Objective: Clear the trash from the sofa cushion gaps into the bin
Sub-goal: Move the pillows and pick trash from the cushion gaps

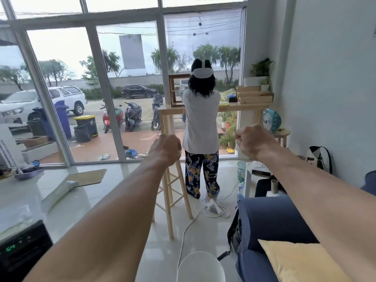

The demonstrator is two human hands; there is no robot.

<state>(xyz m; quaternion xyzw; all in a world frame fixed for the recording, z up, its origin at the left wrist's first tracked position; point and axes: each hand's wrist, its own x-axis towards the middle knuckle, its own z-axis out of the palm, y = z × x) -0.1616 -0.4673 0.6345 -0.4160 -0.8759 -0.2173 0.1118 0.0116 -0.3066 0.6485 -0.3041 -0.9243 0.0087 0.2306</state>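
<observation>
Stretching the left hand (165, 148) and right hand (251, 142) out over the floor, well beyond the white bin (200, 267).

Both hands are level and apart, their fingers curled into the palms; the backs of the hands hide whether they grip anything. The bin stands on the floor at the near edge, below and between the forearms, well apart from the fingers. It is just left of the blue sofa (270, 220), which carries a yellow cushion (301, 261).

A: Anything in your fists?
B: Can't tell. Your left hand (165, 148) and right hand (251, 139) show backs only, fingers curled out of sight.
A: And the bin (200, 267)?
B: Cut by the bottom edge. The sofa (274, 224) runs off the corner, partly behind your right arm (325, 200).
</observation>
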